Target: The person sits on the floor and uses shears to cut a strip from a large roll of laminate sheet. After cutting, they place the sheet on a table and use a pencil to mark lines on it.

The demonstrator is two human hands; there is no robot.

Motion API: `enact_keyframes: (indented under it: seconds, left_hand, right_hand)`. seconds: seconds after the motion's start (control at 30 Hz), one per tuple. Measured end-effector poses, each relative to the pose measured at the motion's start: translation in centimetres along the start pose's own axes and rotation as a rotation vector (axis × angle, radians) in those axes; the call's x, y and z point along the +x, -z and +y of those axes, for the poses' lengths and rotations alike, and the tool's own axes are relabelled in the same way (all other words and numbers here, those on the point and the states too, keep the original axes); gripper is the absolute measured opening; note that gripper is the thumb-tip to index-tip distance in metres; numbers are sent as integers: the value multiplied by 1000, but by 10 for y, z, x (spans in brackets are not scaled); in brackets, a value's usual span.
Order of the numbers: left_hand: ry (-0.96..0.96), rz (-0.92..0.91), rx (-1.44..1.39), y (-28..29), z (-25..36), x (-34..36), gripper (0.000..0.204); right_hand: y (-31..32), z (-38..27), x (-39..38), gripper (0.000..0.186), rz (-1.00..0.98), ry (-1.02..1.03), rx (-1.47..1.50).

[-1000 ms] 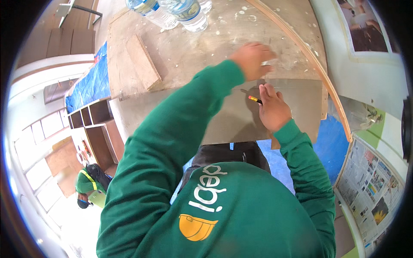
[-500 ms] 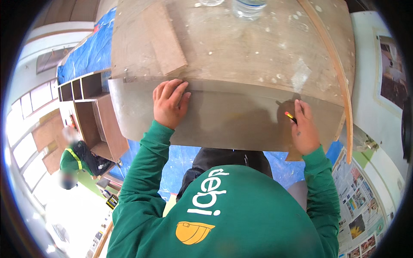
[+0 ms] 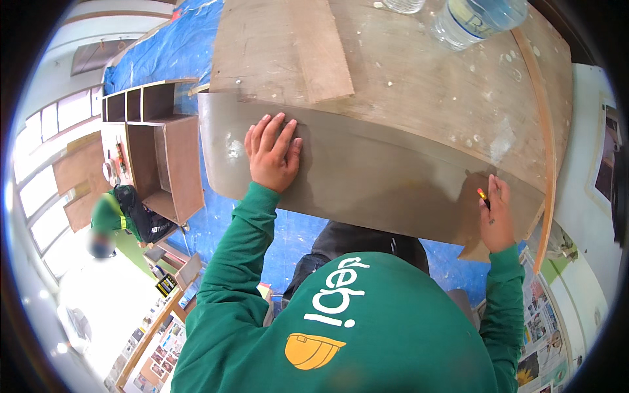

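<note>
A smooth grey-brown sheet (image 3: pixel 380 177) lies along the near edge of a worn plywood table (image 3: pixel 406 85). My left hand (image 3: pixel 274 157) rests palm down on the left part of the sheet, fingers spread, a little short of its far edge. Toward the sheet's right end, my right hand (image 3: pixel 498 219) holds a pencil (image 3: pixel 483 198) with a pinkish-red end. Its fingertips reach near the sheet's far edge; the pencil's tip is hidden by the hand.
A thin board (image 3: pixel 321 59) and clear plastic bottles (image 3: pixel 468 23) lie beyond the sheet. A long wooden strip (image 3: pixel 540 118) crosses the table's right side. Blue sheeting (image 3: pixel 226 223) covers the floor. At left, a person (image 3: pixel 114 216) is beside a wooden cabinet (image 3: pixel 177 157).
The view has swung, so the table appears shifted right and tilted. My left hand has drawn back slightly from the sheet's far edge and flattened. My right hand still holds the pencil.
</note>
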State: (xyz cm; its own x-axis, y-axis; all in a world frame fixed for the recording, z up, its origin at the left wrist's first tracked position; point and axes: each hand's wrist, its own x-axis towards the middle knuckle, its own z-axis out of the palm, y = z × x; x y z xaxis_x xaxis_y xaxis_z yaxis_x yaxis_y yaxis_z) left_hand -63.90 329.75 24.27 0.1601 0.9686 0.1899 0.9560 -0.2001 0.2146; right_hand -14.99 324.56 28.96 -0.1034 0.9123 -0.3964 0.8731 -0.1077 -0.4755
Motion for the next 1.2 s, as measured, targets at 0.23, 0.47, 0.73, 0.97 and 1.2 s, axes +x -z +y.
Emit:
enact_keyframes:
  seconds: [0.23, 0.47, 0.73, 0.97, 1.2]
  left_hand:
    - [54, 24, -40, -5, -5, -7, 36]
    - [149, 77, 7, -5, -7, -11, 44]
    - [179, 54, -15, -5, -8, -12, 41]
    - [183, 40, -10, -4, -7, -10, 43]
    - [160, 38, 21, -7, -8, -12, 41]
  right_hand:
    - [0, 2, 0, 59, -19, 23, -23]
    - [1, -4, 1, 56, -37, -28, -5]
    - [6, -10, 4, 53, -65, -25, -48]
    - [5, -8, 3, 56, -34, 0, -60]
    - [3, -7, 4, 56, -45, 6, -32]
